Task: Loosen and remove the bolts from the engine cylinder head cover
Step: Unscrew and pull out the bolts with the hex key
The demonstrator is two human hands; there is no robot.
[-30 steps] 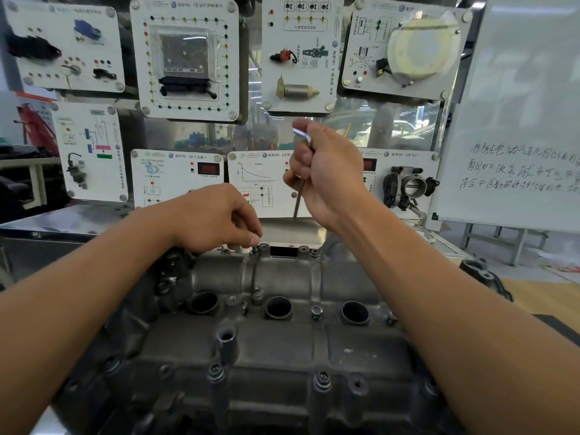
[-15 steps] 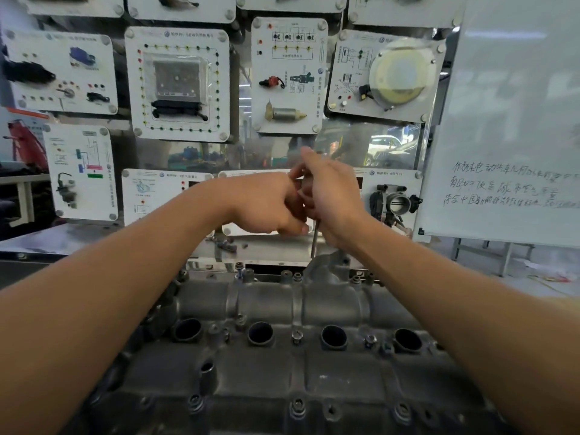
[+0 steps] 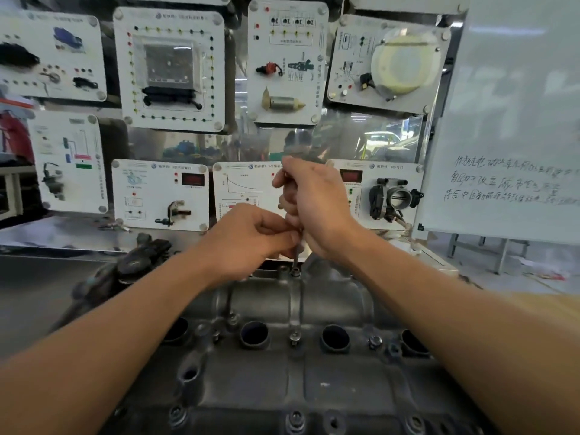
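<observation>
Grey cylinder head cover bears a rear bolt; the right hand has its grip wrapped round a thin tool standing on it, the left hand pinching the shaft.

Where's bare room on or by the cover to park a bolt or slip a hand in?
Free: flat panels of the cylinder head cover between the plug wells and the near-edge bolts; the dark surface left of it. Crowded: back edge, where left hand and right hand meet on the tool over a bolt.
</observation>
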